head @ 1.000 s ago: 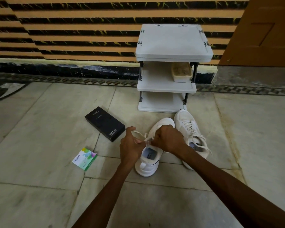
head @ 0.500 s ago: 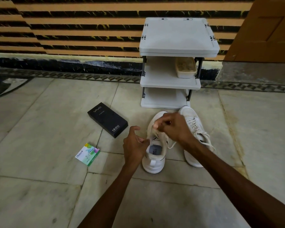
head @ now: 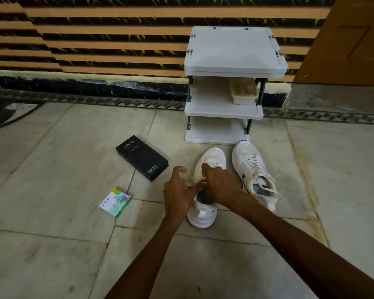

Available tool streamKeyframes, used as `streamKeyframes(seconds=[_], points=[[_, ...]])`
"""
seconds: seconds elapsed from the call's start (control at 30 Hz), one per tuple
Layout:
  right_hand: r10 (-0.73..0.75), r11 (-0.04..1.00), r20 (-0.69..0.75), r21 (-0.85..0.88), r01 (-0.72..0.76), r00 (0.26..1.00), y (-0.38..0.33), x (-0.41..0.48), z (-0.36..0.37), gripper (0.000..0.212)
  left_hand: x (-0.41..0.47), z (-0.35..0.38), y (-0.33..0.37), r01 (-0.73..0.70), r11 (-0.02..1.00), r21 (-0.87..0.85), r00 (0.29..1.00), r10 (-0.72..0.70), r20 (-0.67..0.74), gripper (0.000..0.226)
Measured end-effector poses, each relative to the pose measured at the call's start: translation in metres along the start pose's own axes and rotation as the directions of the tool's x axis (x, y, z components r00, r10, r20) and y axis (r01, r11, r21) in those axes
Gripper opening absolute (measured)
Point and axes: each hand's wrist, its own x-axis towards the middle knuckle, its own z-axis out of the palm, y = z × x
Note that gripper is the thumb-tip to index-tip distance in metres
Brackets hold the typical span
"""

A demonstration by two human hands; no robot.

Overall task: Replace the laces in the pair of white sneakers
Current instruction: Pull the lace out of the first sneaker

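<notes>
- Near sneaker (head: 202, 217) on floor (head: 52, 173), just left of laced sneaker (head: 252, 167).
- Left hand (head: 178, 192), right hand (head: 221, 186) both pinch its lace (head: 196, 181).
- Lace likely limp, light; pinch near tip, shoe may slide.

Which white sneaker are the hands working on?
The sneaker nearer the black box: left hand and right hand grip its lace. The other sneaker lies untouched.

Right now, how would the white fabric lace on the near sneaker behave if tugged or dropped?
Likely floppy: the white fabric lace bends loosely between the left hand and right hand. Probably very light, as fingertip pinches seem enough to hold it. Its frayed-looking strands may snag when pulled through the white low-top sneaker.
</notes>
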Motion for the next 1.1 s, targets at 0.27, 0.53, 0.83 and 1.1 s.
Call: streamKeyframes(seconds=[0.27,0.53,0.83,1.1], points=[[-0.062,0.967,-0.181,-0.253,0.015,0.981,0.005,-0.004,0.009,0.057,-0.005,0.001,-0.004,-0.040,0.999,0.007,0.997,0.041,-0.066,0.041],[-0.207,0.967,-0.218,-0.197,0.165,0.954,0.011,-0.012,-0.008,0.018,-0.005,0.003,-0.002,-0.011,1.000,0.024,0.997,0.013,-0.070,0.035],[0.509,0.109,-0.209,0.978,0.178,0.835,0.012,0.007,-0.046,0.020,-0.005,0.006,-0.005,-0.035,0.997,0.067,0.998,0.038,-0.056,0.032],[0.117,0.987,-0.012,-0.111,-0.118,0.993,0.006,0.002,-0.008,0.024,-0.004,0.007,-0.003,-0.016,0.998,0.065,0.998,0.020,-0.065,0.030]])
